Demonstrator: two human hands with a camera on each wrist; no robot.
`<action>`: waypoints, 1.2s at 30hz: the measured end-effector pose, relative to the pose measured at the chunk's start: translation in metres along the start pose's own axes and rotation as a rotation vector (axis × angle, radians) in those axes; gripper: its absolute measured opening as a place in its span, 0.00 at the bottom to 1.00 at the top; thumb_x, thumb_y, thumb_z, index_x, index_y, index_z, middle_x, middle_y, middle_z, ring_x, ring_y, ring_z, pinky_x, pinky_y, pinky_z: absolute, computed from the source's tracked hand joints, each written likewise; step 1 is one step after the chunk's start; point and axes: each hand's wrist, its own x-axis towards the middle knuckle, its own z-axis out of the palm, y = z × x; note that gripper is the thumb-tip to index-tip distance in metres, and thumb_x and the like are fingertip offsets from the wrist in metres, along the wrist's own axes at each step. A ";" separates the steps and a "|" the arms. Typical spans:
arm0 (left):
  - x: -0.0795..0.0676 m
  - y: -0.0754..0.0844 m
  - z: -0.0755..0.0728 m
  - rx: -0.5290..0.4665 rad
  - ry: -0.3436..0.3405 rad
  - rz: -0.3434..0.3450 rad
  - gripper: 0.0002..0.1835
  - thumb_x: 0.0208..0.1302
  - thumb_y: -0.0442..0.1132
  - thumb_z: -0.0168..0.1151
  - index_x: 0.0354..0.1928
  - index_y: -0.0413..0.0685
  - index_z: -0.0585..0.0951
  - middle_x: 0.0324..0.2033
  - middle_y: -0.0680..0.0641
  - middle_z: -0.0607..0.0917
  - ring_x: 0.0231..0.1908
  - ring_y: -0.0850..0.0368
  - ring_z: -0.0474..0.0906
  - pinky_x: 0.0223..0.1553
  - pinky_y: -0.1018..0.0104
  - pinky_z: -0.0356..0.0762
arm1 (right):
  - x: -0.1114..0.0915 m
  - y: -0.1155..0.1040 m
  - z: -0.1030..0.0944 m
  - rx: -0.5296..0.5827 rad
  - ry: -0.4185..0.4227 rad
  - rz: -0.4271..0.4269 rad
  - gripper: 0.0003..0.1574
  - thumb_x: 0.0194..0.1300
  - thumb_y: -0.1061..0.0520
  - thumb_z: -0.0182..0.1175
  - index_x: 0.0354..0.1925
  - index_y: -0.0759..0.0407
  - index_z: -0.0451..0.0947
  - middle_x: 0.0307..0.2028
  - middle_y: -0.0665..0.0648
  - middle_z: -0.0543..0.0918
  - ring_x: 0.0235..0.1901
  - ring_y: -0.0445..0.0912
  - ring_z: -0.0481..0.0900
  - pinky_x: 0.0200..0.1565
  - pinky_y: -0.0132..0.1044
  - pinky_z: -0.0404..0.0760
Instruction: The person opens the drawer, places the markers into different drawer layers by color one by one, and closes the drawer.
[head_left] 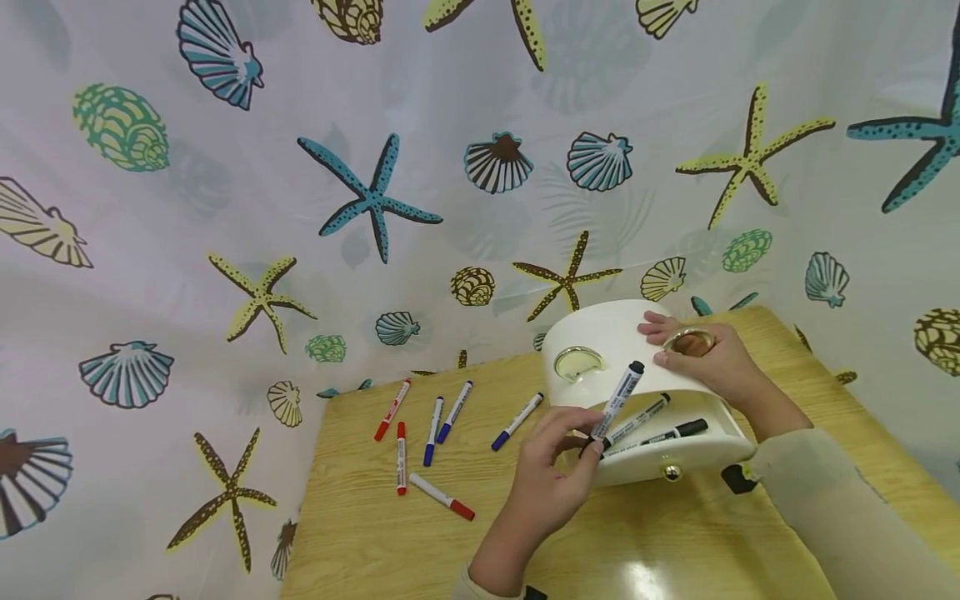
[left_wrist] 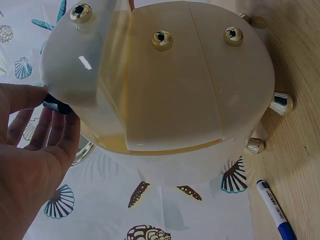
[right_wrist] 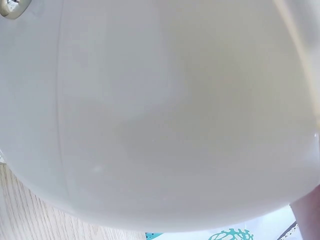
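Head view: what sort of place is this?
Probably a curtained-off tabletop workspace: shell-patterned cloth hangs around a wooden table with loose markers on it.

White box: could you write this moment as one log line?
left hand: pinches black-capped marker; right hand: rests on white box; white box: open, markers inside; table: red and blue markers

From the head, one camera looks forward and down from farthest back, taking in the wooden surface (head_left: 352, 533), the shell-print curtain (head_left: 442, 92) and the white drawer box (head_left: 607, 321). The left wrist's view, rolled so the surface runs along its right side, faces the box closely; it shares the left hand (head_left: 551, 467) with the head view. The right wrist's sits nearest, the box's smooth white wall nearly filling it.
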 end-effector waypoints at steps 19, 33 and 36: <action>-0.002 0.012 -0.001 0.135 0.031 0.041 0.13 0.64 0.29 0.63 0.49 0.51 0.82 0.44 0.52 0.83 0.44 0.55 0.79 0.43 0.60 0.81 | -0.002 0.003 -0.001 0.037 -0.018 -0.035 0.20 0.61 0.63 0.67 0.51 0.71 0.80 0.61 0.58 0.79 0.70 0.40 0.65 0.64 0.19 0.65; -0.013 -0.004 -0.001 0.106 -0.096 0.048 0.10 0.67 0.44 0.63 0.48 0.52 0.82 0.44 0.52 0.84 0.45 0.57 0.79 0.46 0.64 0.81 | 0.000 0.004 -0.001 0.041 -0.015 -0.055 0.18 0.61 0.66 0.67 0.49 0.72 0.80 0.60 0.59 0.80 0.70 0.41 0.66 0.65 0.20 0.64; -0.013 -0.002 0.000 0.113 -0.106 0.097 0.11 0.67 0.44 0.63 0.48 0.51 0.82 0.43 0.53 0.84 0.45 0.60 0.79 0.46 0.66 0.80 | 0.000 0.004 -0.002 0.047 -0.017 -0.061 0.18 0.61 0.66 0.67 0.50 0.73 0.80 0.60 0.60 0.80 0.70 0.41 0.66 0.64 0.20 0.65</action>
